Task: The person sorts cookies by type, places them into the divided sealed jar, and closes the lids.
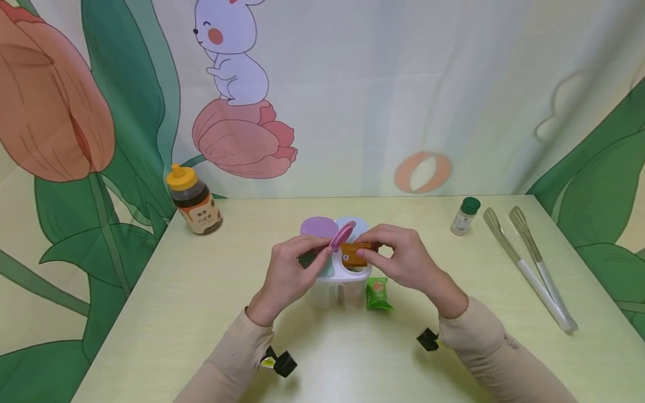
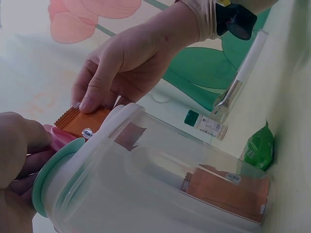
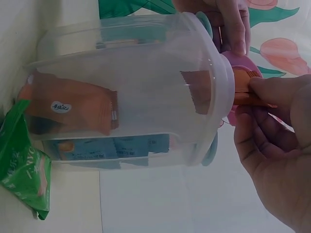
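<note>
A clear plastic storage box (image 1: 327,295) with a white top stands mid-table. My left hand (image 1: 291,270) pinches its raised pink lid (image 1: 344,235). My right hand (image 1: 405,256) pinches an orange packet (image 1: 355,255), whose lower end is inside the opening beneath that lid, as the right wrist view shows. Another orange packet (image 3: 73,104) lies at the bottom of the same compartment, and blue packets (image 3: 116,149) fill part of a neighbouring one. Purple (image 1: 318,226) and pale blue lids (image 1: 351,224) sit at the back; a green lid (image 2: 54,179) is beside my left fingers.
A green packet (image 1: 378,294) rests on the table against the box's right side. At the back left stands a honey bottle (image 1: 196,207) with a yellow cap. To the right are a green-capped shaker (image 1: 464,217) and long metal tongs (image 1: 534,268) with white handles.
</note>
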Demonstrator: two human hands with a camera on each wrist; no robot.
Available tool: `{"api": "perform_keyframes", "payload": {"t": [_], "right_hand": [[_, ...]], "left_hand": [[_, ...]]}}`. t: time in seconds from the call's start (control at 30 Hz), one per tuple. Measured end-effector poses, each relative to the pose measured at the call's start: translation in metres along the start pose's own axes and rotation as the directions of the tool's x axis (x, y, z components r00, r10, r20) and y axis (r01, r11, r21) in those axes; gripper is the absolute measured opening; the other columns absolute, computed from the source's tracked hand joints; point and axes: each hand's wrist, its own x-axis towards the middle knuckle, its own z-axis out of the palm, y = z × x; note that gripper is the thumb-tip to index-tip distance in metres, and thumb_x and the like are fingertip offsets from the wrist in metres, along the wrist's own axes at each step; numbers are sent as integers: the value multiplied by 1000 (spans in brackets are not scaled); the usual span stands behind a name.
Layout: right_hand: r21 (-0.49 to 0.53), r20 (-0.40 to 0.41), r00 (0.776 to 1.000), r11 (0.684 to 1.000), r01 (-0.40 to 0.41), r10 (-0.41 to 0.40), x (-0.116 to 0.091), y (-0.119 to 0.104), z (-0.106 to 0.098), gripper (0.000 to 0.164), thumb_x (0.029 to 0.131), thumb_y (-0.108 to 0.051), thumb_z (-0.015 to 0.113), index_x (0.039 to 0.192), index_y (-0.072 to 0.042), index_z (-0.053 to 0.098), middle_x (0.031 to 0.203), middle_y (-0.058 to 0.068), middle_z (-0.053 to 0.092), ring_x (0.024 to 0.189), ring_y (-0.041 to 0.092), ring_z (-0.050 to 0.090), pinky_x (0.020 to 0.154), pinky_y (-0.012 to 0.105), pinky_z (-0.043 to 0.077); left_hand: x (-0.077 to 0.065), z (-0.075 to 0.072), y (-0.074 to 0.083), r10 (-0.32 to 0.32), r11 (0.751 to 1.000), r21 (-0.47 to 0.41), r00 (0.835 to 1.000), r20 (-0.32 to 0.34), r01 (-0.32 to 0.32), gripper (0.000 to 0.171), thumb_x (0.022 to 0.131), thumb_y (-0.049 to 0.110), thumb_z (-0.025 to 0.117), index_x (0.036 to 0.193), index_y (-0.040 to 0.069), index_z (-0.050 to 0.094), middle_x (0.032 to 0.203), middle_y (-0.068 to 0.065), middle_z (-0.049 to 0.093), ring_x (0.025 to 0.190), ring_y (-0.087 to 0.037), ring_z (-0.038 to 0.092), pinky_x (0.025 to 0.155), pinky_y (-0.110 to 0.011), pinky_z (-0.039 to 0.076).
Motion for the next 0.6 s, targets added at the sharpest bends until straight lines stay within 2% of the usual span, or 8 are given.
{"api": "perform_keyframes", "payload": {"t": [0.4, 0.6], "right_hand": [[44, 29, 1000, 999, -5, 4, -1, 1, -3, 12, 84, -7, 75, 96, -10, 73, 88, -4, 70, 75, 6, 60, 66, 23, 56], [24, 62, 998, 1000, 2, -4, -3, 2, -4, 11, 85, -7, 75, 94, -13, 74, 87, -6, 68, 74, 5, 59, 65, 23, 55]], "left_hand": [[0, -1, 0, 3, 1000, -4, 1000, -12, -3, 18, 85, 6, 75, 102, 2, 75, 93, -7, 74, 82, -12, 69, 76, -24, 60], [1, -1, 1, -8, 1000, 0, 1000, -4, 8, 17, 85, 5, 74, 101, 1, 75, 94, -8, 74, 82, -13, 69, 77, -24, 60]]}}
